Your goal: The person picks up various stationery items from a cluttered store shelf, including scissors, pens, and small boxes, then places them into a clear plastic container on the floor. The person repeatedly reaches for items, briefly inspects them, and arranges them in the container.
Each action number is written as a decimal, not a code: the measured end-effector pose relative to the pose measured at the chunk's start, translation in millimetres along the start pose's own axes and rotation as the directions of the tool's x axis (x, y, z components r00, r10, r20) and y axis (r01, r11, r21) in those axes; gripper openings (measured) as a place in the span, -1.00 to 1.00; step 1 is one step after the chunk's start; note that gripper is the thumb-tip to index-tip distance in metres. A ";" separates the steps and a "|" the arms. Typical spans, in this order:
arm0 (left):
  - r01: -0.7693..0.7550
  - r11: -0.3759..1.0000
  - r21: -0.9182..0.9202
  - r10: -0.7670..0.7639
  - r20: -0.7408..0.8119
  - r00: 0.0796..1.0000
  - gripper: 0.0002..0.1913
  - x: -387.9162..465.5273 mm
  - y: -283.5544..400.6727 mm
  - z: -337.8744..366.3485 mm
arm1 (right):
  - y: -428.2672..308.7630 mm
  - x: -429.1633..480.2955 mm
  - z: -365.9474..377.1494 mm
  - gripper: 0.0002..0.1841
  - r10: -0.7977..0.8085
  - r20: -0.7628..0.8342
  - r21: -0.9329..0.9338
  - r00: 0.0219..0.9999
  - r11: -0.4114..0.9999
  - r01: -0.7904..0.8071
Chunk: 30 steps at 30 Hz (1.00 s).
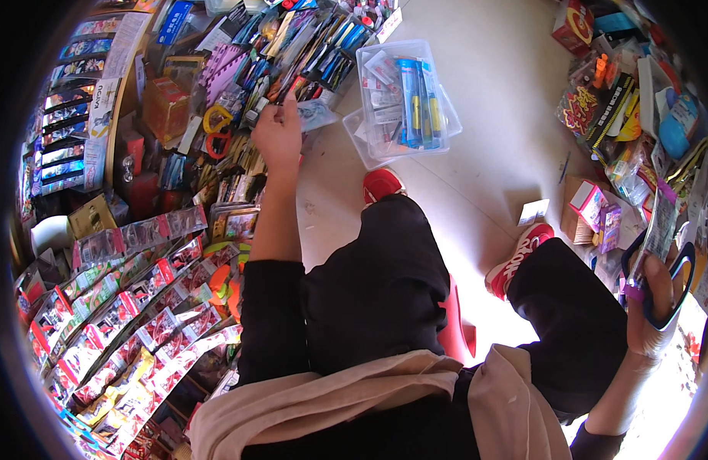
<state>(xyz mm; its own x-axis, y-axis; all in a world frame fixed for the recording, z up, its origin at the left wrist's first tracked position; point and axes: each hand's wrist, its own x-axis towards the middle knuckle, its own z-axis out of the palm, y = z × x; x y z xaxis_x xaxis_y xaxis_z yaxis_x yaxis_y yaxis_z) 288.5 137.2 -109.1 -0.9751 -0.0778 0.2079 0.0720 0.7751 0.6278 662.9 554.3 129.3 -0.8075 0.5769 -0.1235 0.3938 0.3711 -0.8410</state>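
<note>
My left hand (278,133) reaches over the densely packed stationery at the upper left, its fingers at a clear plastic packet (318,115); whether they grip it I cannot tell. Beside the wrist lie scissors-like yellow (217,119) and red (218,145) handle loops. At the far right my right hand (653,305) holds scissors with dark blue-rimmed handles (682,282) and a clear packaged item with purple ends (656,230). A clear plastic box (362,63) stands on the floor ahead, holding blue packets, yellow-and-blue pens or cutters and small white packages.
Rows of hanging packaged goods (152,328) fill the lower left. A rack of colourful packets (72,115) stands at the upper left. Assorted goods (613,115) are heaped on the right. A white card (533,212) is near my red shoe (518,259). A red stool (458,328) is under me.
</note>
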 end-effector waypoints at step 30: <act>-0.458 0.699 0.550 0.292 0.365 0.884 -0.84 -4.4 -13.4 70.7 | -3.0 3.6 5.7 -0.40 0.336 -0.110 0.292 0.935 0.910 -0.293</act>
<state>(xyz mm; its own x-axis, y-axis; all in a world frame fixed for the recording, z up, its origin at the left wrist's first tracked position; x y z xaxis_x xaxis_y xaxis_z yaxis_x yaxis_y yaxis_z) 277.0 171.5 -171.5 -0.9176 0.3865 0.0930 0.3813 0.9219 -0.0692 656.3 551.1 128.3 -0.5746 0.7441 -0.3407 0.4667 -0.0440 -0.8833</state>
